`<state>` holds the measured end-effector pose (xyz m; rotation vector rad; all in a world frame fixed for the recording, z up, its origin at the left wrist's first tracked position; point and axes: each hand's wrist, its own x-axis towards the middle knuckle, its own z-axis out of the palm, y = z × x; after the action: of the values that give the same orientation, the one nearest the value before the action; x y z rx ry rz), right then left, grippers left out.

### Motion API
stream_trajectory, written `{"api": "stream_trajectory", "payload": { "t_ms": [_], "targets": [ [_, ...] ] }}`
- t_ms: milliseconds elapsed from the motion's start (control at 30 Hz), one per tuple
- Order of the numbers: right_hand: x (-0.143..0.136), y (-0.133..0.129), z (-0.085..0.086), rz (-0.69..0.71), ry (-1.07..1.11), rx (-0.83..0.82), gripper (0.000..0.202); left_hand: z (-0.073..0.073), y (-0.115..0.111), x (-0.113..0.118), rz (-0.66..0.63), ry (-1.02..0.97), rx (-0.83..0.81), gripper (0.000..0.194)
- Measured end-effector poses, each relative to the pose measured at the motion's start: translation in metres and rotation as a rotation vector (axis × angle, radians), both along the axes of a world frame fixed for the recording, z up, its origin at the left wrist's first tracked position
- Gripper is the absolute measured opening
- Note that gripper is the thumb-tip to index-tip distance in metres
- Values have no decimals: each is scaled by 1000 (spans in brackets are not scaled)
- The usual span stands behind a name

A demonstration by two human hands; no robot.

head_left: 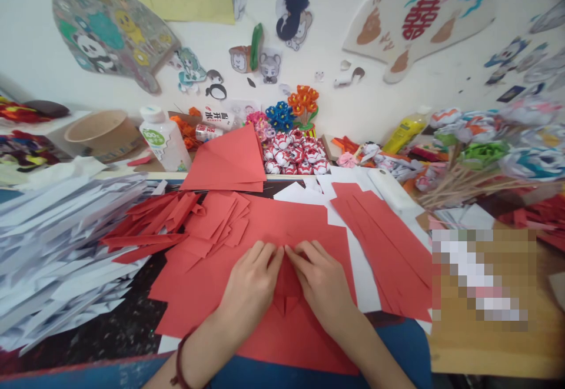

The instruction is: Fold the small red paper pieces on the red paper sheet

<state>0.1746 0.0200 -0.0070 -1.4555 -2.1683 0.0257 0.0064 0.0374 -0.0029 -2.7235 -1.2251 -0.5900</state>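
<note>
A: Where is the folded red piece (286, 295), seen from beside the counter (143, 303)?

B: Centre, between the two hands, lying on the wide red sheets (313, 342). The left hand (252, 277) and right hand (325, 283) meet almost tip to tip at its far end. The fingers of each are drawn in close, apparently pinching the paper there; their exact grip is hidden from me.

A: How should such a piece handle?

B: As paper: very light, crisp along a crease, readily bent or torn. The best hold is probably by the edges near the fold, with gentle pressure. Being smooth, the sheets beneath may slide.

A: And the surroundings?

B: Left: a large heap of folded white strips (62, 253), with folded red strips (154, 224) beside it. Small red rectangles (214, 218) lie loose near the left hand and could be nudged. Right: a fanned stack of long red sheets (386, 250). Behind: larger red sheets (227, 162) and a white bottle (163, 142). Red lying on red also makes the piece's outline hard to read.
</note>
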Motion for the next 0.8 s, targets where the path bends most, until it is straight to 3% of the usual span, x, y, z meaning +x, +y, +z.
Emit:
{"api": "stream_trajectory", "payload": {
  "t_ms": [400,600,800],
  "targets": [
    [0,-1,1,23,-19,-23,35,-1,0,0,-22,71,-22,23],
    [3,-2,3,20,-95,-10,34,8,-5,-10,8,170,-34,39],
    [5,-13,1,-86,-103,3,30,8,-11,-13,92,161,-26,42]
  ]
}}
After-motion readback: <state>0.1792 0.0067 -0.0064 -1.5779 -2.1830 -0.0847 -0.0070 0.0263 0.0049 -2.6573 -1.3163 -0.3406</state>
